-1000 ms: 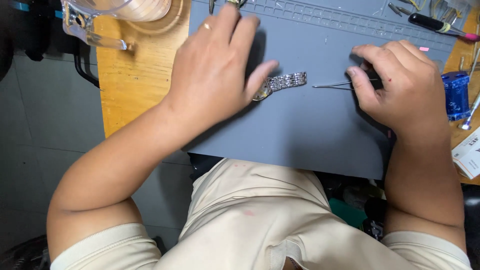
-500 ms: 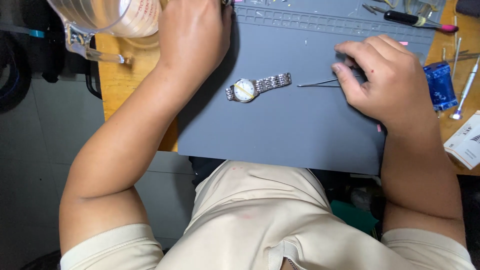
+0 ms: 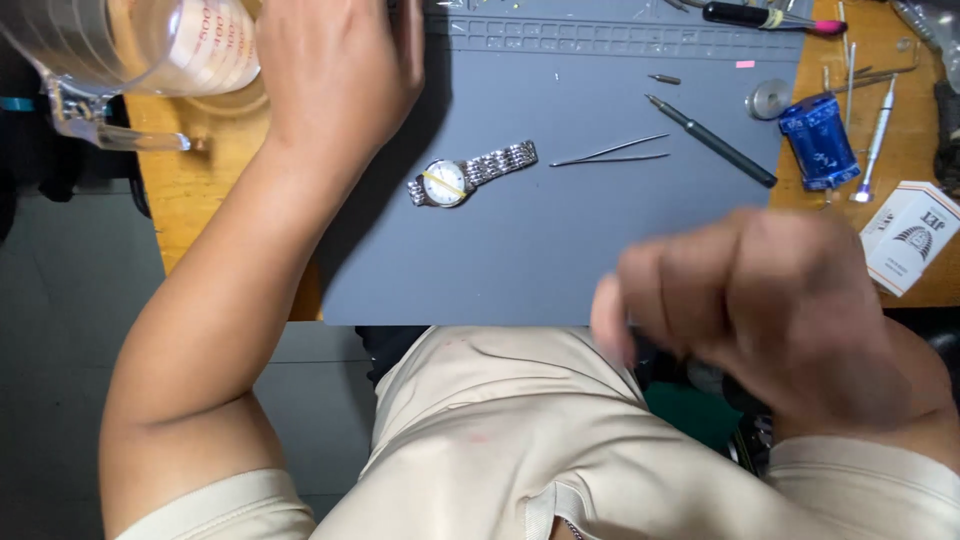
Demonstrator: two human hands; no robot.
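Right hand (image 3: 770, 310) has pulled back off the mat (image 3: 520, 260), blurry, loosely curled, can't tell if it holds anything. Left hand (image 3: 335, 70) reaches up top, fingers hidden. Watch (image 3: 470, 174) lies flat mid-mat beside tweezers (image 3: 610, 154), handy.

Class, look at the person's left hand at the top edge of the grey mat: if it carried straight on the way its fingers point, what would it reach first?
The left hand points up and out of the frame. Its fingertips are cut off by the edge, so nothing shows in its path. The clear measuring jug sits to one side, not ahead.
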